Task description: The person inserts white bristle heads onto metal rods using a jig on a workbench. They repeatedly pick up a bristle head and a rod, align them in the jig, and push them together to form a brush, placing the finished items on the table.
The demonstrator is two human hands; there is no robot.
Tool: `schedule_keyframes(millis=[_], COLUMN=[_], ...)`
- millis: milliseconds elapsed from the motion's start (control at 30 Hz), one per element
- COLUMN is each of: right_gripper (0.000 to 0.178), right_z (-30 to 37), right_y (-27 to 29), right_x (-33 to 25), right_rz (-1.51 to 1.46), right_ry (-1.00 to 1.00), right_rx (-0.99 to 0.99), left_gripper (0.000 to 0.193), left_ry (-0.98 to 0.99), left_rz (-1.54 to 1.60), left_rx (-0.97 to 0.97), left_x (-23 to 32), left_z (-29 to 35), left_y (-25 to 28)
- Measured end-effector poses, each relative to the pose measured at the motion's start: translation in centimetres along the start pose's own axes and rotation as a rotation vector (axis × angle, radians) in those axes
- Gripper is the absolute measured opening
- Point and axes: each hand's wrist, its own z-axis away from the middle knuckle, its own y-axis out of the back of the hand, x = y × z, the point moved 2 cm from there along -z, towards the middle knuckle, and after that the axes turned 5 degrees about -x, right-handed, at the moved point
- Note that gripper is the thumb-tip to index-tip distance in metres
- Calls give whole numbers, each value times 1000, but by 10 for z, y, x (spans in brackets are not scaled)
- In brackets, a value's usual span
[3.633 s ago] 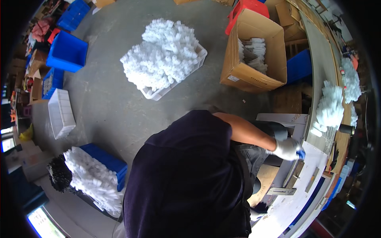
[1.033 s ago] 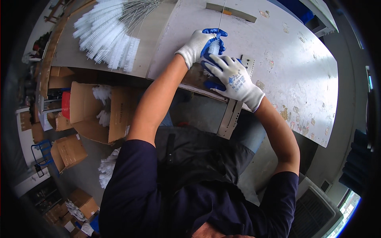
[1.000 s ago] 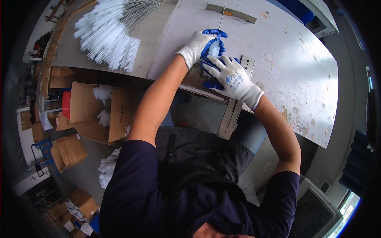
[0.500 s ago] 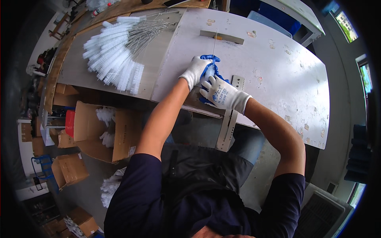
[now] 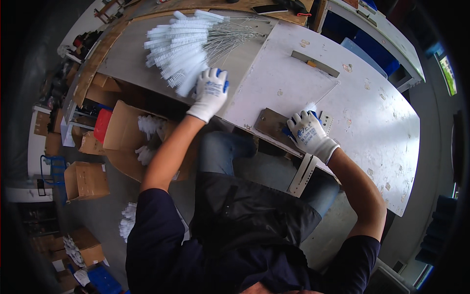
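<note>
On the left of the table lies a fanned pile of white-bristled wire brushes (image 5: 178,46), their thin twisted metal handles pointing right. My left hand (image 5: 212,93), in a white glove with blue palm, is at the pile's near right end. Its fingers are bent round the lowest brush there, largely hiding what they grip. At the table's front edge my gloved right hand (image 5: 309,132) is closed on another brush (image 5: 310,106). White bristles show beyond its fingers, and the wire handle slants away to the upper right. Beside this hand sits a flat brown metal block (image 5: 272,124).
A metal bar (image 5: 315,64) stands on the table beyond my right hand. A perforated metal strip (image 5: 302,175) juts past the front edge. Below left, an open cardboard box (image 5: 117,130) holds white brushes. A dark phone (image 5: 270,9) lies on the far wooden board.
My hands were together over one brush and are now apart. The left has moved left to the pile; the right stays by the front edge. The whole view has shifted.
</note>
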Motion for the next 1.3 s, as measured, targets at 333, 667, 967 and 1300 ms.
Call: schedule_keyframes(millis=[333,667,967,1300], right_gripper=[22,26,28,36], right_z=[-1,-4,-15,-19], right_y=[-1,5,19,6], right_x=[0,-20,-48,-54], right_rz=[8,35,-272,-460], right_ry=[-36,-221,-637,-889], right_rx=[-44,-260,-247,-97], left_gripper=[22,41,26,32], left_ry=[-183,-60,-131,615], left_rz=[-116,-52,1243,2806], left_rx=[81,141,-48,-763], left_x=[-114,-89,140,253], left_z=[-77,-72,157,167], left_y=[-74,-40,-6,-32])
